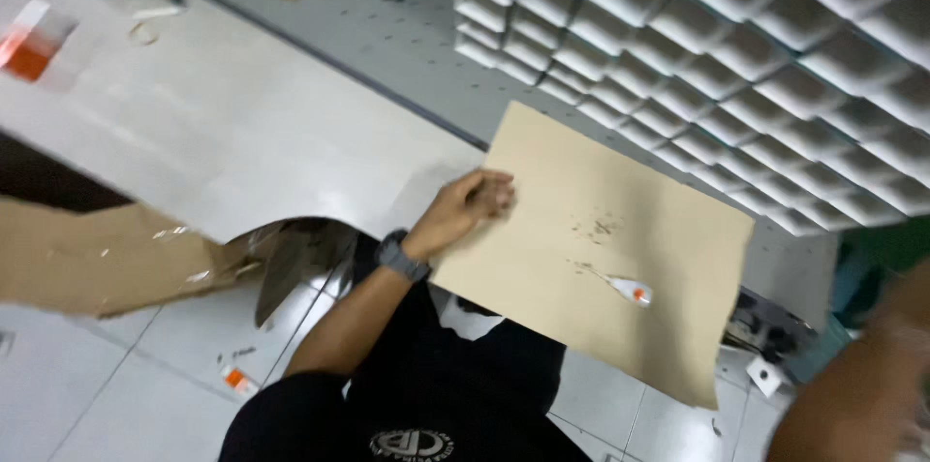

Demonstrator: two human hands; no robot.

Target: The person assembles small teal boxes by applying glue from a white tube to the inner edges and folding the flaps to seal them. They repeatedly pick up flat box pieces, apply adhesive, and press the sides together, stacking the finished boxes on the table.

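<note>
The left hand (472,202) is gripping the near-left edge of a tan cardboard sheet (620,230), fingers curled over the top and thumb apparently underneath, so the sheet is being held out flat in front of the person's body, slightly tilted. A dark wristwatch (400,255) is sitting just behind that hand. Holding it by one edge is leaving the rest of the sheet hanging free over the floor.

A small white sticker with an orange dot (635,292) is clinging to the sheet's face, to the right of the hand, with some faint scuffs beside it.

The right hand is not really showing; only a blurred forearm (862,394) is coming in at the far right, below the sheet's corner, so I cannot tell whether it is closed or loose.

Beyond the sheet, past the hand, rows of small white boxes (736,46) are standing packed together in a grid. To the left of the hand, a grey table (223,123) is stretching away, and a torn brown carton (107,254) is lying open below it.
</note>
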